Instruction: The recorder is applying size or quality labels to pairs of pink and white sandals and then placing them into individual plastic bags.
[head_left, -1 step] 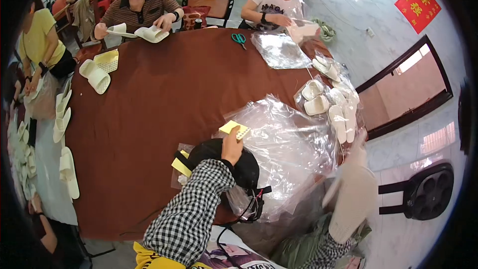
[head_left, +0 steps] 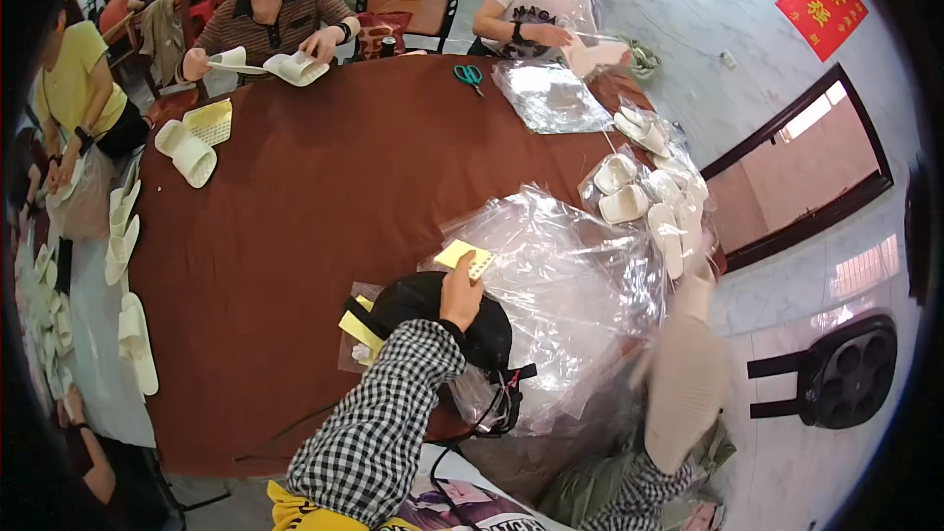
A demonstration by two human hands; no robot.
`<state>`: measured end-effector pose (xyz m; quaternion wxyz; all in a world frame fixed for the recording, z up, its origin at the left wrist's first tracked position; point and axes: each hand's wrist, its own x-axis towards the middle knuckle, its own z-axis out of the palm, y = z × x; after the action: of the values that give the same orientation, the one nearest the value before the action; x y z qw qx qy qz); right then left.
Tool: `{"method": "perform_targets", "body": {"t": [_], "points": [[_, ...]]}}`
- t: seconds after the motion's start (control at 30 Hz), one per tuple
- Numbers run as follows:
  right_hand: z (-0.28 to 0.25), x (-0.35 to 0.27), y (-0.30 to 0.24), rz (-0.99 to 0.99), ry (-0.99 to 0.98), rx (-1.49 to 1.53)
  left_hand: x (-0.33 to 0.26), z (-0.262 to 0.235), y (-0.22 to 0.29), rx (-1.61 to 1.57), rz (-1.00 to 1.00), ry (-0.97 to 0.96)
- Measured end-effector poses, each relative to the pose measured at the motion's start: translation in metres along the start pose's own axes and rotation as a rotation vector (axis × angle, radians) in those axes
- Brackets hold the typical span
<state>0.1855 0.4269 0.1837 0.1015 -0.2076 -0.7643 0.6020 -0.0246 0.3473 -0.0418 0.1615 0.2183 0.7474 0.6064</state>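
My left hand [head_left: 459,297], in a black-and-white checked sleeve, is closed on a small yellow sheet [head_left: 464,256] with rows of pale dots along one edge. Beneath the hand and forearm lies a rounded black cloth item [head_left: 489,334] with straps and a cord. My right sleeve [head_left: 639,501] shows at the lower right. Above its cuff is a blurred, pale beige, ribbed shape like a slipper sole [head_left: 680,398]; my right hand's fingers cannot be made out there. Between the arms a pile of clear plastic bags [head_left: 570,285] spreads over the table edge.
White slippers, some bagged [head_left: 624,205], line the right edge of the brown table [head_left: 295,285]; others [head_left: 138,344] line its left. Across it, two people handle slippers [head_left: 295,69] and bags [head_left: 551,96]. Green-handled scissors [head_left: 468,77] lie between them. A black stool [head_left: 846,374] is at right.
The blurred beige shape at the right has shifted left and changed its angle. My left hand stays in nearly the same place, still on the yellow sheet.
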Motion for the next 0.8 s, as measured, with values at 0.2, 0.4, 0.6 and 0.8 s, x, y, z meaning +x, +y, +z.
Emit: {"method": "perform_targets", "body": {"t": [0.2,0.4,0.6,0.8], "points": [[0.099,0.056,-0.004,-0.281,-0.396,0.082,-0.063,0.028,0.083,0.405,-0.27,0.388],[0.157,0.09,0.015,-0.566,-0.562,-0.64,-0.055,-0.003,-0.027,0.269,-0.112,-0.138],[0.033,0.074,0.1,-0.112,-0.332,-1.173,-0.051,-0.037,-0.019,-0.061,-0.021,-0.106],[-0.025,0.051,0.239,0.03,0.178,-0.635,-0.077,-0.045,0.009,0.258,0.334,-0.251]]}}
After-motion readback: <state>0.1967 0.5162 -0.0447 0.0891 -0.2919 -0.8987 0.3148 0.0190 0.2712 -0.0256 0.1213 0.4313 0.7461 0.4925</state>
